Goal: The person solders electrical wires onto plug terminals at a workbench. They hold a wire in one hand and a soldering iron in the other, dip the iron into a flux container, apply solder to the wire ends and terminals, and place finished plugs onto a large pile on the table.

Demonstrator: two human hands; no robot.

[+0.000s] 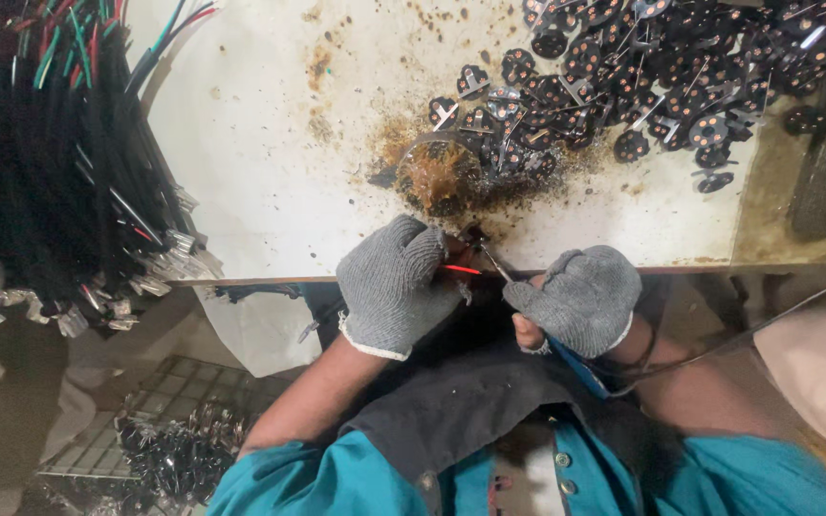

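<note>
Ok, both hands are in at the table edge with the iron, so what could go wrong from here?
The soldering iron tip sits very close to the left hand pinching the red wire; a slip could likely burn through the knit glove. The work hangs over the table edge, so a dropped piece could land in the lap. The pile of black round parts lies close by, and an elbow or cord snag might scatter it.

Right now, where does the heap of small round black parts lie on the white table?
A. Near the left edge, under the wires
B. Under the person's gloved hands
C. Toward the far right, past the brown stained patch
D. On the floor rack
C: the heap of round black parts spreads over the far right of the white table, beyond the brown stained patch.
</note>
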